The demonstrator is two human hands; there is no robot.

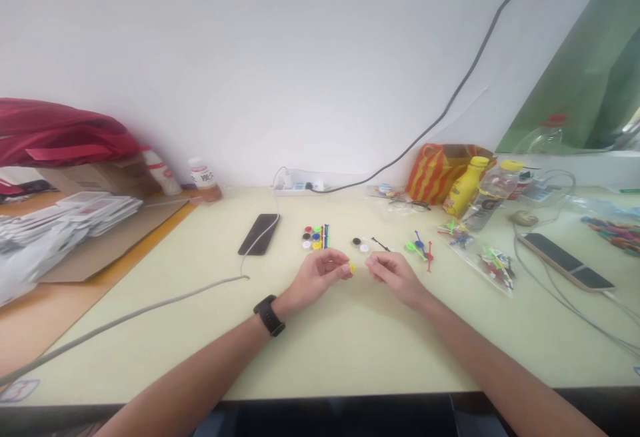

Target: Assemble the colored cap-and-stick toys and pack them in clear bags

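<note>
A small yellow plastic piece [353, 268] is pinched between the thumb and fingers of my left hand [325, 274], which wears a black watch. My right hand [395, 275] is closed in a pinch just to the right; whatever its fingertips hold is too small to tell. Beyond my hands lie a black disc [357, 242], a white disc [364, 248] and a black arrow [381, 244]. Several coloured discs [308, 237] sit in rows beyond my left hand, beside upright-lying coloured arrows [326, 236]. Right of these, joined disc-and-arrow spinners [420, 246] in green, blue and red lie together.
A black phone [259, 234] lies left, crossed by a cable [175, 300]. Clear bags of plastic parts [495, 267], another phone [565, 260], bottles [465, 187] and a striped bag [433, 174] stand right. Cardboard [115, 244] and stacked white items [75, 220] occupy the left. A power strip [300, 184] lies by the wall.
</note>
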